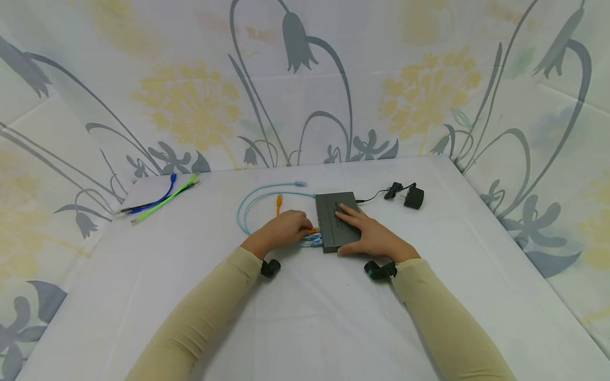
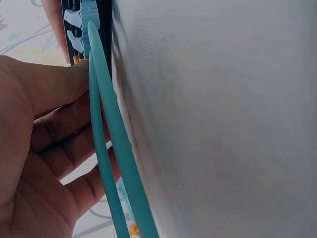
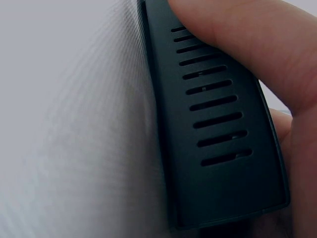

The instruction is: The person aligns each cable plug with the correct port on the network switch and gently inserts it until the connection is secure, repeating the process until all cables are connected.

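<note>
A dark grey network switch (image 1: pixel 329 211) lies on the white table. My left hand (image 1: pixel 286 228) pinches an orange network cable (image 1: pixel 313 230) by its plug at the port side; its fingers hide most of the cable. Beside that plug, light blue network cables (image 2: pixel 109 124) are plugged into the ports, seen close in the left wrist view. My right hand (image 1: pixel 369 230) rests on the switch with straight, spread fingers on the top. Its thumb (image 3: pixel 233 34) lies against the slotted side wall (image 3: pixel 218 114) in the right wrist view.
Light blue cable loops (image 1: pixel 243 209) curve left of the switch, one ending in a free plug (image 1: pixel 300 184). An orange plug end (image 1: pixel 279 200) points away. A black power adapter (image 1: pixel 413 197) lies right. Blue, black and green cables (image 1: pixel 164 199) lie far left. Patterned cloth (image 1: pixel 305 106) hangs behind.
</note>
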The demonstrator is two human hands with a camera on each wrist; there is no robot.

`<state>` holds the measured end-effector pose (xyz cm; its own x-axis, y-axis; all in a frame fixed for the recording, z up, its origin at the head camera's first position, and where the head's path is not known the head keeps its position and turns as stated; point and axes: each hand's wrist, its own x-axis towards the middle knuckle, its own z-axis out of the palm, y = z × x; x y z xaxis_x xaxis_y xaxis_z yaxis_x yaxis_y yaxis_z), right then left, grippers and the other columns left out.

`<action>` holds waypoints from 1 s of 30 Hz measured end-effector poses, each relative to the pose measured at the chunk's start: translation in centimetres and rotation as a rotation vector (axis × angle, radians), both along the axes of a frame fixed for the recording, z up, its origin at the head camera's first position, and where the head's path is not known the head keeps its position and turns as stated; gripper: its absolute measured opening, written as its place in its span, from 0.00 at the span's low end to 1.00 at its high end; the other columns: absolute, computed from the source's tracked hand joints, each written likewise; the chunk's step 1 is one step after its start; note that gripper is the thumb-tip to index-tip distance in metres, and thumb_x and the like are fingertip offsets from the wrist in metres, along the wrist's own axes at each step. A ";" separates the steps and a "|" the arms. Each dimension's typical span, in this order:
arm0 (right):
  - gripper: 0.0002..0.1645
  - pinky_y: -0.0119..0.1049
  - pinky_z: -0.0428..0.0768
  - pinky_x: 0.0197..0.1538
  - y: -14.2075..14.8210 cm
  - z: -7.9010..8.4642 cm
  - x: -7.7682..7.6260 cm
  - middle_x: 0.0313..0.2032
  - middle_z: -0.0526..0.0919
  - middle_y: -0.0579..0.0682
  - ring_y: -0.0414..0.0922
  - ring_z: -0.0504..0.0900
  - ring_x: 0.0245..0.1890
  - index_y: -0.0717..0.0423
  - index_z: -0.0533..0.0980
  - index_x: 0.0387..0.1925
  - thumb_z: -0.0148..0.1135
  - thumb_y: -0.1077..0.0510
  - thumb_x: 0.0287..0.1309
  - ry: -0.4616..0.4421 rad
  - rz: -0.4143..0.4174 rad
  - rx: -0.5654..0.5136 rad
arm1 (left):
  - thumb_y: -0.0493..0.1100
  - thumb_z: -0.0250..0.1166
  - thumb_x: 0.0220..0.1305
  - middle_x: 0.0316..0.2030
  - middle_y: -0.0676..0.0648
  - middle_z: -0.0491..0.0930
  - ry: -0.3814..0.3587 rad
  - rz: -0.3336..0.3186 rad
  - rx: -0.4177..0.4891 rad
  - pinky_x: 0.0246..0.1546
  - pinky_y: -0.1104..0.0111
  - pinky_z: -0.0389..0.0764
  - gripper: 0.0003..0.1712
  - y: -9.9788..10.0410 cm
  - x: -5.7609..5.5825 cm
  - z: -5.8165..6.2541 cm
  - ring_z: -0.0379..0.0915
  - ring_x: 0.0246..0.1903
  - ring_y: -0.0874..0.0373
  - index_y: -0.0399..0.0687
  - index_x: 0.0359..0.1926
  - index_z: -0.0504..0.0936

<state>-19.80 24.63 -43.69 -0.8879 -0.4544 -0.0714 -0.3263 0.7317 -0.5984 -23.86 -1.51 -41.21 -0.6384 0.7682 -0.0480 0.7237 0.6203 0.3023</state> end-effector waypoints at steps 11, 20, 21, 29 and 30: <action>0.60 0.69 0.53 0.68 -0.1 0.1 0.0 0.77 0.42 0.39 0.62 0.39 0.76 0.35 0.52 0.75 0.70 0.30 0.43 -0.012 -0.008 0.001 | 0.38 0.57 0.69 0.40 0.45 0.82 0.007 -0.007 0.009 0.47 0.63 0.79 0.13 0.2 -0.1 0.0 0.78 0.42 0.53 0.40 0.46 0.85; 0.60 0.68 0.53 0.69 -0.2 0.2 0.2 0.77 0.42 0.39 0.60 0.39 0.76 0.35 0.52 0.75 0.70 0.30 0.44 -0.011 -0.007 0.004 | 0.38 0.57 0.69 0.41 0.45 0.82 -0.001 -0.006 0.011 0.48 0.62 0.79 0.13 0.3 -0.1 0.1 0.78 0.43 0.53 0.40 0.46 0.86; 0.60 0.68 0.53 0.69 -0.2 0.2 0.2 0.77 0.42 0.39 0.59 0.40 0.77 0.35 0.52 0.75 0.70 0.30 0.44 -0.010 -0.010 0.005 | 0.38 0.57 0.69 0.41 0.45 0.82 -0.004 -0.005 0.012 0.48 0.62 0.79 0.13 0.4 -0.1 0.1 0.79 0.43 0.53 0.40 0.46 0.86; 0.60 0.68 0.52 0.69 -0.2 0.3 0.1 0.77 0.42 0.39 0.59 0.41 0.76 0.36 0.52 0.75 0.70 0.30 0.44 -0.008 -0.009 0.012 | 0.38 0.56 0.70 0.42 0.44 0.82 -0.023 0.007 0.006 0.49 0.62 0.79 0.13 0.5 0.0 0.5 0.78 0.45 0.52 0.40 0.47 0.85; 0.60 0.67 0.52 0.69 -0.2 0.3 0.1 0.77 0.42 0.39 0.59 0.41 0.77 0.35 0.52 0.75 0.70 0.30 0.44 -0.010 -0.012 0.012 | 0.38 0.56 0.70 0.42 0.44 0.82 -0.022 0.007 0.004 0.49 0.62 0.79 0.13 0.5 0.0 0.5 0.78 0.45 0.52 0.40 0.48 0.85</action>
<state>-19.74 24.44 -43.40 -0.8926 -0.4426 -0.0860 -0.3112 0.7427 -0.5930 -23.81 -0.97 -40.68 -0.6429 0.7637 -0.0590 0.7123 0.6244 0.3207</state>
